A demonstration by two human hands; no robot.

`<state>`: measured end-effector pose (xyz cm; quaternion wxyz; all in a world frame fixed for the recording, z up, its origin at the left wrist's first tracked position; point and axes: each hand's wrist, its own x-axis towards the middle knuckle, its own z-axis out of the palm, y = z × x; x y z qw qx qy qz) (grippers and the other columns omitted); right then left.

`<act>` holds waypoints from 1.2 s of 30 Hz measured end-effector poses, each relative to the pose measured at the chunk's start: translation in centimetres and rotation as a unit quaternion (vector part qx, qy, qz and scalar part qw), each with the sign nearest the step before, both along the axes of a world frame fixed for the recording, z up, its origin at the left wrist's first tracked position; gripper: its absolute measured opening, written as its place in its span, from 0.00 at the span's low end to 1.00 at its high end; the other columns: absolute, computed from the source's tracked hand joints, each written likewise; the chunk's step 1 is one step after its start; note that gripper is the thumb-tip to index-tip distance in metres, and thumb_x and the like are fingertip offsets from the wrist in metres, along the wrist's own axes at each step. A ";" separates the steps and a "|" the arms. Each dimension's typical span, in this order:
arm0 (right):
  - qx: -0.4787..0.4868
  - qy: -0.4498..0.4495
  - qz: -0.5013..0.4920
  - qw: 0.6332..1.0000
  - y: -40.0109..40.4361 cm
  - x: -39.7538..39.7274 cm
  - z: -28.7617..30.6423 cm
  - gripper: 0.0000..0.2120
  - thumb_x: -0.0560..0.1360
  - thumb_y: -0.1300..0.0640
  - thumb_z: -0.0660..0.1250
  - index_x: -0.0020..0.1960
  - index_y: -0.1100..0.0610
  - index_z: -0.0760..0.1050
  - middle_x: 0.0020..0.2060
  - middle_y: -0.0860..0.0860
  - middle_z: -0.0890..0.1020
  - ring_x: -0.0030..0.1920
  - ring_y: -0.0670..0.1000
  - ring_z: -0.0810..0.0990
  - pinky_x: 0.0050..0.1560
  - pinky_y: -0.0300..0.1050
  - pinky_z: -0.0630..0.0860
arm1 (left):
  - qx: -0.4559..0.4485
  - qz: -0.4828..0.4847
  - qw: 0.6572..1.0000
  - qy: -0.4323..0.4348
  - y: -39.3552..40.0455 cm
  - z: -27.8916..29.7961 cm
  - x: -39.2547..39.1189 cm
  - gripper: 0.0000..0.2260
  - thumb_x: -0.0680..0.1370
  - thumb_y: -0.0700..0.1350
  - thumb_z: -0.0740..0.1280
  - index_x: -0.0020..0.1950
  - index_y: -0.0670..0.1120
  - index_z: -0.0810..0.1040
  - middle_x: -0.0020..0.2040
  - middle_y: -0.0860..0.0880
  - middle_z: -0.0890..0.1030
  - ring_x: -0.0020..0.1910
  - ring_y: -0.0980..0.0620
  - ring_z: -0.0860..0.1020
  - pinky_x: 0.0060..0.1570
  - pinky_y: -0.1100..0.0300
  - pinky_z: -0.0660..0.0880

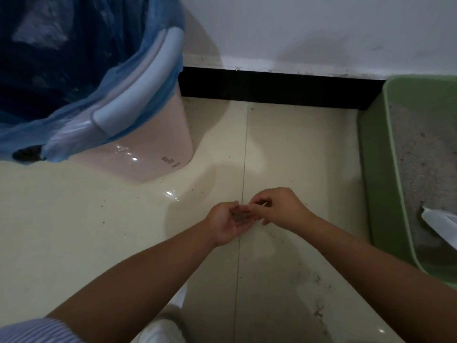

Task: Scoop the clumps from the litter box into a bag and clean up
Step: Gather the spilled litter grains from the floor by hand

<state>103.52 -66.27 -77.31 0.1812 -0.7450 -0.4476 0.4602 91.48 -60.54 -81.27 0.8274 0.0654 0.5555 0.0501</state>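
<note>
Cupping gritty grey litter grains, left hand open; right hand pinching above glossy tile.

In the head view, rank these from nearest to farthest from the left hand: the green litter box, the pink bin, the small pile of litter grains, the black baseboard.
1. Litter grains: lying in the cupped palm of the left hand.
2. Pink bin: up and to the left on the floor.
3. Green litter box: off to the right.
4. Black baseboard: straight ahead at the wall.

Head cam, steep look-down at floor, wall ahead, hands close.
</note>
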 end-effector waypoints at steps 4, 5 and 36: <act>0.053 -0.118 0.004 0.992 0.4 1.7 -1.0 0.10 0.76 0.61 0.64 0.51 0.65 0.80 0.47 0.58 0.84 0.43 0.54 0.81 0.37 0.31 0.69 | -0.002 -0.019 1.000 0.007 0.3 0.4 -0.3 0.16 0.81 0.39 0.55 0.36 0.36 0.72 0.23 0.45 0.77 0.25 0.50 0.79 0.24 0.64 0.78; 0.055 -0.146 0.012 0.988 0.8 2.2 -1.6 0.10 0.76 0.61 0.63 0.51 0.65 0.79 0.48 0.58 0.83 0.46 0.56 0.81 0.42 0.35 0.69 | 0.000 -0.017 1.000 0.012 0.4 0.4 -0.6 0.15 0.81 0.39 0.55 0.36 0.37 0.71 0.22 0.45 0.76 0.22 0.51 0.78 0.23 0.64 0.77; 0.239 -0.317 0.339 0.853 -0.2 0.4 -6.2 0.10 0.62 0.64 0.57 0.28 0.64 0.76 0.29 0.58 0.79 0.29 0.57 0.79 0.30 0.40 0.76 | 0.050 0.083 0.990 0.099 2.9 0.5 -8.3 0.18 0.81 0.39 0.53 0.33 0.37 0.72 0.21 0.45 0.77 0.19 0.52 0.78 0.22 0.65 0.76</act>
